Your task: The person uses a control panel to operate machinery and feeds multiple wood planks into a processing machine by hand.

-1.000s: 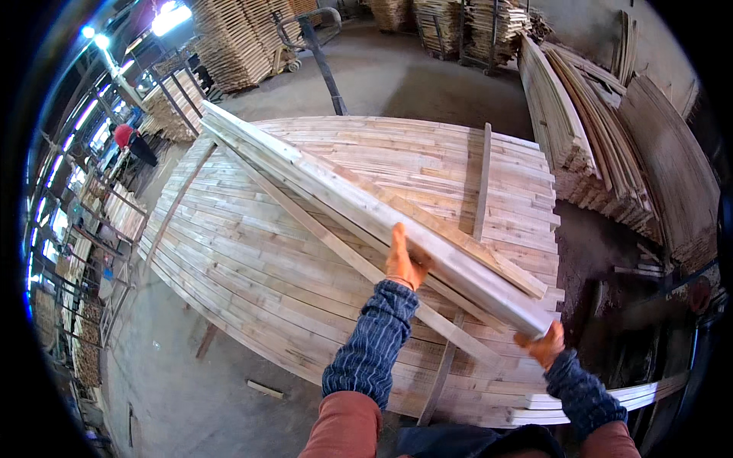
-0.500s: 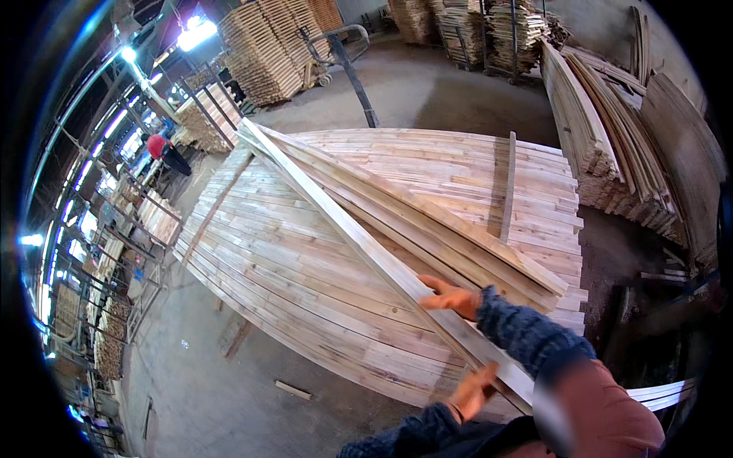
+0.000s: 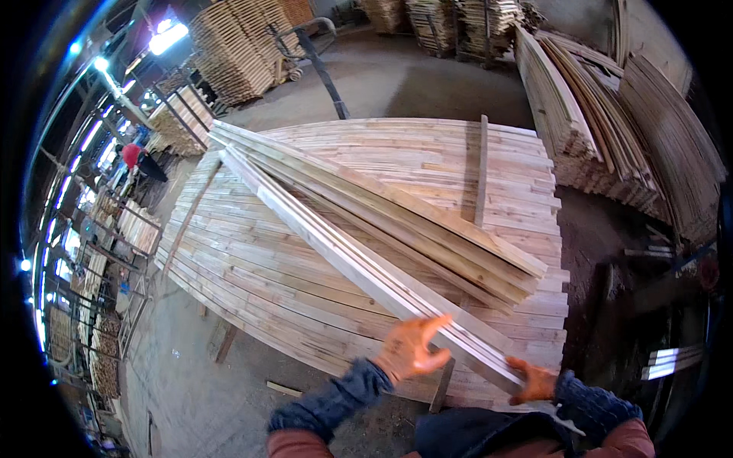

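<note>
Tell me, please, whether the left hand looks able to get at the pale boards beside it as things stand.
Likely yes: the left hand is open right beside the pale boards, and nothing shows between them; the right hand is at their near end.

Tall wood stack (image 3: 227,57) toward the far edge of the grey floor (image 3: 374,69), dark post (image 3: 324,76) near it, long boards (image 3: 555,95) piled along the right edge, person (image 3: 134,156) in red, bright lamp (image 3: 168,38)

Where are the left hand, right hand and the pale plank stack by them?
Left hand (image 3: 407,351): head view, middle of the hand.
Right hand (image 3: 535,382): head view, middle of the hand.
Pale plank stack (image 3: 368,276): head view, roughly midway along its length.
</note>
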The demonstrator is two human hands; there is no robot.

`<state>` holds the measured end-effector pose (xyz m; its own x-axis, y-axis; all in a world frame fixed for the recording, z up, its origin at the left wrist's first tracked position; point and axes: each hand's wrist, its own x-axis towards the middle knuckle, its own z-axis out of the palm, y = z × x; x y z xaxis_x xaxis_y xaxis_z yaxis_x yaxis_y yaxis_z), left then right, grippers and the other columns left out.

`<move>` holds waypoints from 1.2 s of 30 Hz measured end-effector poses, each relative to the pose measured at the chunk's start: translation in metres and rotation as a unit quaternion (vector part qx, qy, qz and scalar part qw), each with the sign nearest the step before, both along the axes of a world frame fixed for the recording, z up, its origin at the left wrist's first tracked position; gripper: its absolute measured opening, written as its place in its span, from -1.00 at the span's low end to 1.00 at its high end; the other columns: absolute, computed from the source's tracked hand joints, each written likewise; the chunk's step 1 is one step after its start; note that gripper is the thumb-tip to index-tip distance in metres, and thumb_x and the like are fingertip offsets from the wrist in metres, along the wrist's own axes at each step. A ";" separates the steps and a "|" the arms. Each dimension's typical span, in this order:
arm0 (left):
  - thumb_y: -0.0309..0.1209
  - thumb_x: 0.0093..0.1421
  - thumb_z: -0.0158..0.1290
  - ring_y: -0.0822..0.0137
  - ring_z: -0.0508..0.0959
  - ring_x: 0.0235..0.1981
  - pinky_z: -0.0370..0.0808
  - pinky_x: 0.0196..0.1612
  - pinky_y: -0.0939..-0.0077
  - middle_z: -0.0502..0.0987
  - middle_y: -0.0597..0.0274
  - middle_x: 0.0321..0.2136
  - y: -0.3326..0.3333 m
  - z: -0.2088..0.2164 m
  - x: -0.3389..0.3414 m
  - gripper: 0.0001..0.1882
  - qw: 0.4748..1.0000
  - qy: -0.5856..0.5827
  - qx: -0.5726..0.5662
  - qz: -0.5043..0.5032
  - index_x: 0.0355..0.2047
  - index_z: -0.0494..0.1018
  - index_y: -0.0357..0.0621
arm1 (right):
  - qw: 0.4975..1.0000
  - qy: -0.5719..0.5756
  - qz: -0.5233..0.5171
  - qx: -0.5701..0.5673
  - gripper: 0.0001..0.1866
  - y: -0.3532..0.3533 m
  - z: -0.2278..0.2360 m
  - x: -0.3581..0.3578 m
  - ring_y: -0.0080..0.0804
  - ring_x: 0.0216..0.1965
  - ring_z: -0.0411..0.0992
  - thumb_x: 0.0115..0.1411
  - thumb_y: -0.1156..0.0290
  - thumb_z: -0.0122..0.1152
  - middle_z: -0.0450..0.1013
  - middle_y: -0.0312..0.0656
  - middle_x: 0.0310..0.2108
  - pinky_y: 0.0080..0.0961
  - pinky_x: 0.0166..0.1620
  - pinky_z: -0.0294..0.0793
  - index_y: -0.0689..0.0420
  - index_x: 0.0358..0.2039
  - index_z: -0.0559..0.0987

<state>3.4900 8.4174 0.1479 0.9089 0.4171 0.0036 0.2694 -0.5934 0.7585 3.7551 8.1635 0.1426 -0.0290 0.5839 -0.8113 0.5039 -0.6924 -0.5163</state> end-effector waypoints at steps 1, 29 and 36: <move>-0.10 0.10 0.28 0.00 0.33 0.35 0.24 0.40 0.03 0.35 -0.01 0.31 0.026 0.011 0.004 -0.21 0.981 0.016 0.188 -0.033 0.34 0.32 0.02 | 0.999 -0.035 -0.007 0.001 0.27 -0.028 0.011 0.008 0.11 0.42 0.14 -0.09 -0.05 0.57 0.20 0.19 0.39 -0.14 0.46 0.07 0.02 0.52 0.02; -0.18 -0.06 0.26 0.03 0.50 0.03 0.36 0.22 0.01 0.53 0.01 0.01 -0.159 -0.024 0.103 -0.23 0.888 0.195 0.349 -0.229 0.20 0.40 -0.15 | 0.819 -0.568 -0.071 0.053 0.26 -0.455 -0.003 0.197 -0.09 0.51 0.02 -0.10 0.40 0.46 0.18 -0.14 0.43 -0.08 0.56 -0.18 -0.32 0.54 -0.08; -0.05 -0.25 0.42 -0.09 0.58 -0.17 0.46 -0.08 -0.02 0.57 -0.04 -0.24 -0.306 -0.035 0.211 -0.17 0.920 0.112 0.265 -0.268 0.01 0.39 -0.18 | 0.801 -0.461 0.027 0.381 0.44 -0.379 -0.041 0.170 -0.10 0.40 0.23 -0.53 0.44 0.49 0.27 -0.15 0.38 0.02 0.47 0.09 -0.35 0.52 0.09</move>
